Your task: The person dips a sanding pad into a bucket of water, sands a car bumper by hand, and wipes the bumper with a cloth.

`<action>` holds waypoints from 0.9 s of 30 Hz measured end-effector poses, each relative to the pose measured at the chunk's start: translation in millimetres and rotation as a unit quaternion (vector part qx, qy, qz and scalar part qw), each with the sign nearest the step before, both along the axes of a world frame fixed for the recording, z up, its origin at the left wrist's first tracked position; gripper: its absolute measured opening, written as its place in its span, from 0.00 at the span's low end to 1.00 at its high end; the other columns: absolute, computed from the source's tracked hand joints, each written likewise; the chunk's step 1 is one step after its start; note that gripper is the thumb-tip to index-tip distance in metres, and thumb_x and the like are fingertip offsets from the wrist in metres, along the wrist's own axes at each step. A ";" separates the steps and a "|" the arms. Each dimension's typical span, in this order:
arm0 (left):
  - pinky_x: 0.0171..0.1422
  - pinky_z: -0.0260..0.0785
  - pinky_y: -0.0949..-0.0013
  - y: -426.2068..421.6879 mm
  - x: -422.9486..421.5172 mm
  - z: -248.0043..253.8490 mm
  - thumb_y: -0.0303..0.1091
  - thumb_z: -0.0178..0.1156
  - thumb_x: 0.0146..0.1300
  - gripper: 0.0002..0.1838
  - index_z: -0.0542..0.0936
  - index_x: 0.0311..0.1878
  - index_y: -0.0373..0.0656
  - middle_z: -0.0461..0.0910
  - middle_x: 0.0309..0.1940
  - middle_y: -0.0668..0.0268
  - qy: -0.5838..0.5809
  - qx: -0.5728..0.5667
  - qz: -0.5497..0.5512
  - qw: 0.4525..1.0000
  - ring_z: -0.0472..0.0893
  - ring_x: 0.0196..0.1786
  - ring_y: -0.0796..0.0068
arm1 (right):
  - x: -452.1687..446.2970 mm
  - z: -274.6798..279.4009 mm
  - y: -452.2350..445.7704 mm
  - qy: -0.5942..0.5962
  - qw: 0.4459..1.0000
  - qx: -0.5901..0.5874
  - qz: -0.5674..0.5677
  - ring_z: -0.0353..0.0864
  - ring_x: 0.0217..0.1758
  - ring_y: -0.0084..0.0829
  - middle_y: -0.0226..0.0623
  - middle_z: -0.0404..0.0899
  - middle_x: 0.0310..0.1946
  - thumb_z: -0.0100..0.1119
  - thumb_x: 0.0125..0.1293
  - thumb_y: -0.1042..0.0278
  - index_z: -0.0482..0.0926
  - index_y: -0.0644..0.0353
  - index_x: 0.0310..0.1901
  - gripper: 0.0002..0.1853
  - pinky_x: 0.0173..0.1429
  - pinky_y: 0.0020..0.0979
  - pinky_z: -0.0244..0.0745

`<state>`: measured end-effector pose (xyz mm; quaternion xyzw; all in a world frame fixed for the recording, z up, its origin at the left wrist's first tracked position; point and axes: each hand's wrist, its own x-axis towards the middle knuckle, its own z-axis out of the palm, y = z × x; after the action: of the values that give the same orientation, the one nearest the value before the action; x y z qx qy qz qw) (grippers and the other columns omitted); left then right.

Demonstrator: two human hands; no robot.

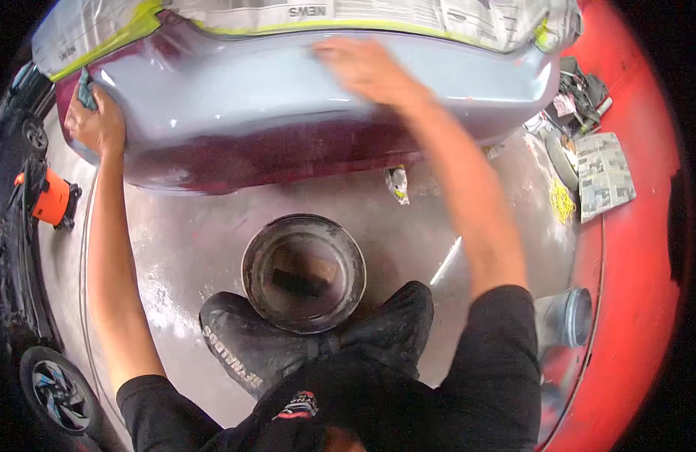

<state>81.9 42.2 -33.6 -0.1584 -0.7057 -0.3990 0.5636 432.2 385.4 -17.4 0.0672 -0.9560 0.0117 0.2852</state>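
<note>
A car bumper (250, 68), grey primer over dark red paint, spans the upper part of the head view. At its left end my left hand (99, 124) is closed around a small blue-green cloth-like piece (85, 90), with the fingers near the bumper's edge. Over the bumper's grey upper face, my right hand (367, 68) is smeared by motion. Its fingers are too blurred to show whether anything is under or in them. Newspaper masking (408, 15) edged with yellow-green tape (111, 45) covers the area above the bumper.
A dark round bucket (250, 282) with a brown block inside stands on the wet floor between my feet. An orange container (53, 197) and a dark car lie left. On the right are a newspaper-covered panel (607, 177), yellow string (562, 202) and a clear container (574, 316).
</note>
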 end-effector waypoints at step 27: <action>0.72 0.61 0.50 6.8 19.7 4.0 0.48 0.63 0.67 0.25 0.81 0.63 0.46 0.81 0.55 0.50 -0.019 0.033 -0.022 0.999 0.72 0.65 0.47 | -103.6 1.1 -85.0 -0.100 0.993 0.048 0.027 0.52 0.84 0.38 0.37 0.57 0.80 0.36 0.82 0.45 0.63 0.53 0.77 0.31 0.86 0.51 0.44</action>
<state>101.6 49.0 -29.6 -0.1476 -0.6989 -0.4376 0.5461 328.6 300.4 -16.3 0.1055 -0.9770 -0.0202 0.1842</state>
